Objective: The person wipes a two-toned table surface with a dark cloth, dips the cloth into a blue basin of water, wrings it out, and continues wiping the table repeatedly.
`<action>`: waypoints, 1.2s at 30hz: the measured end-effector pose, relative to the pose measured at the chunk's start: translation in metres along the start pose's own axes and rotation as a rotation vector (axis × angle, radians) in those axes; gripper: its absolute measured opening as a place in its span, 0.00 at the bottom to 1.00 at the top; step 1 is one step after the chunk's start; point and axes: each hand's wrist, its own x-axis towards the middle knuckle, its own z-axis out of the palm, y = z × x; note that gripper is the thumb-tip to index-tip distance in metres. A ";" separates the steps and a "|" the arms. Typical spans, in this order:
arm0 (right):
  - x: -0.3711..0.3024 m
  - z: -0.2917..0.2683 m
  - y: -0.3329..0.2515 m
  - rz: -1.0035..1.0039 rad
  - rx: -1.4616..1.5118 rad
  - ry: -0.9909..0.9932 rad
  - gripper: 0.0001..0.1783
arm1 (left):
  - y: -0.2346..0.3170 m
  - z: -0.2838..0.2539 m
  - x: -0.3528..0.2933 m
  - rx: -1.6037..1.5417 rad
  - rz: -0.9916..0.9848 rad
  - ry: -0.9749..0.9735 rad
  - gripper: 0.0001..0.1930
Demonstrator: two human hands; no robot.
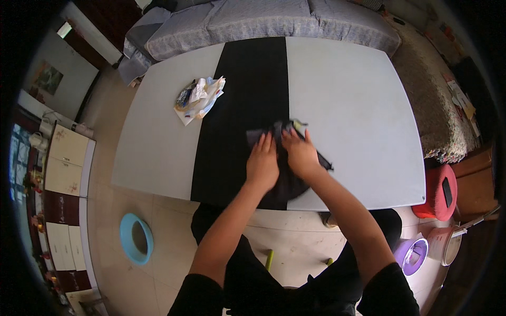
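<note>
While L hand [262,162] lies on dark fabric item [291,183] w/ fingers nearly straight, R hand [302,154] has fingers bent over it; can't tell if either grips. Item's on blk stripe [254,79] of table [155,152], partly over white panel [358,116] to R.

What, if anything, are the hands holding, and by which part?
Left hand and right hand touch the dark fabric item near its far edge; gripping or only pressing cannot be told.
</note>
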 end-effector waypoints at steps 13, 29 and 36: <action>-0.091 0.000 -0.073 -0.189 -0.246 0.066 0.21 | -0.020 -0.033 -0.100 0.107 -0.098 -0.123 0.24; -0.101 0.009 -0.084 -0.095 -0.066 0.036 0.26 | -0.031 -0.046 -0.119 0.120 -0.142 -0.159 0.24; -0.069 0.008 -0.105 -0.023 -0.135 -0.053 0.27 | -0.066 -0.024 -0.033 0.094 -0.192 -0.068 0.24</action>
